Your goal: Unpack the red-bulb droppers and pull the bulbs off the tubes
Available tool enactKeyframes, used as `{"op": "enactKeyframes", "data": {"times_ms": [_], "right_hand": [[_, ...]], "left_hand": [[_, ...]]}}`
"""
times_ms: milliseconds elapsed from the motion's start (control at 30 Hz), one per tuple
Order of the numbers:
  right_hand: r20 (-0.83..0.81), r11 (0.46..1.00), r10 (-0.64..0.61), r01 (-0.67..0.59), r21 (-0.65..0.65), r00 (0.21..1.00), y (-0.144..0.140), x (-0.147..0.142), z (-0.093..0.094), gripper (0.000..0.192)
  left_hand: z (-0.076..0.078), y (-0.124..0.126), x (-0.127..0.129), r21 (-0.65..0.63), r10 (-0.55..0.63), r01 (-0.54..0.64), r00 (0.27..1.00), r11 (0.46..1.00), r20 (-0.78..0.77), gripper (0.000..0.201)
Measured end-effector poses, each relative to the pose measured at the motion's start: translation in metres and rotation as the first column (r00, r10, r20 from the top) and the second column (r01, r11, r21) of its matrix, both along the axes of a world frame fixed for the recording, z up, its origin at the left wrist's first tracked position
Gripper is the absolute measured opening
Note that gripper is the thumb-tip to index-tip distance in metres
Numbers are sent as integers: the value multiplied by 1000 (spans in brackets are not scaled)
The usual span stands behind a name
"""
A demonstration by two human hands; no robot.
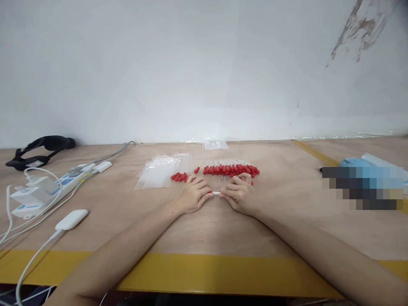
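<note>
A short clear glass tube [216, 193] with a bit of red at its end spans the gap between my hands; it looks like part of a dropper. The fingers of my left hand [195, 194] are closed on its left end. At the other end, my right hand [240, 193] pinches it between thumb and fingers. Just beyond my hands lies a row of droppers [231, 169] with red rubber bulbs, glass stems pointing away from me. Several loose red bulbs [179, 177] rest by my left hand. More glass tubes [225, 180] show partly behind my right fingers.
Clear plastic bags [159, 170] are spread left of the droppers, and another bag [216, 145] lies near the wall. At left are a power strip [68, 180] with cables, a white device [72, 219] and a black headset [40, 152]. A blue packet [357, 163] lies right.
</note>
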State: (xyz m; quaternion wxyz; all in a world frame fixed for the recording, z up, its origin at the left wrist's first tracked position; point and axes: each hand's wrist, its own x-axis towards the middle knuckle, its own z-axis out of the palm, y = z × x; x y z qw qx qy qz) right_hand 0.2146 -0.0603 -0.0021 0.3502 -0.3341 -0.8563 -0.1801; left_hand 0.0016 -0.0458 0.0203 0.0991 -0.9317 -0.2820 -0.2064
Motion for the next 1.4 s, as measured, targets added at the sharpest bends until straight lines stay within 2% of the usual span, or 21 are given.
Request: {"op": "enactKeyframes", "data": {"times_ms": [267, 367, 467, 533, 600, 667, 767, 900, 1033, 1233, 1400], "right_hand": [[69, 991, -34, 25, 128, 997, -7, 9, 3, 20], [-24, 987, -96, 98, 130, 995, -4, 23, 4, 18], [-168, 971, -225, 235, 45, 960, 0, 27, 6, 18], [-154, 969, -247, 245, -34, 957, 1, 20, 7, 21], [-112, 968, -240, 229, -101, 964, 0, 8, 8, 25], [-97, 962, -247, 232, -145, 964, 0, -5, 10, 27], [-56, 948, -271, 256, -188, 961, 1, -23, 13, 27], [61, 914, -332, 337, -227, 941, 8, -45, 14, 25], [120, 886, -359, 379, -267, 926, 12, -62, 13, 21], [57, 867, -314, 310, -391, 948, 8, -73, 14, 30], [-20, 837, -255, 210, -504, 967, 9, -73, 14, 38]], "left_hand": [[-1, 1, -6, -60, -23, 24, 999, 998, 25, 24], [-3, 8, -23, -87, 68, -56, 987, 995, 149, 25], [-1, 20, -41, -138, 190, -151, 921, 979, 340, 25], [2, 29, -50, -178, 300, -245, 848, 953, 437, 24], [6, 38, -57, -236, 431, -360, 765, 902, 478, 24], [8, 45, -62, -304, 546, -454, 692, 838, 472, 25], [9, 51, -68, -347, 633, -529, 645, 774, 428, 27], [4, 53, -70, -343, 653, -556, 641, 757, 404, 24], [1, 53, -71, -354, 659, -558, 673, 751, 337, 25], [10, 52, -71, -317, 649, -566, 666, 761, 368, 30], [16, 58, -59, -258, 638, -586, 737, 768, 226, 26]]}}
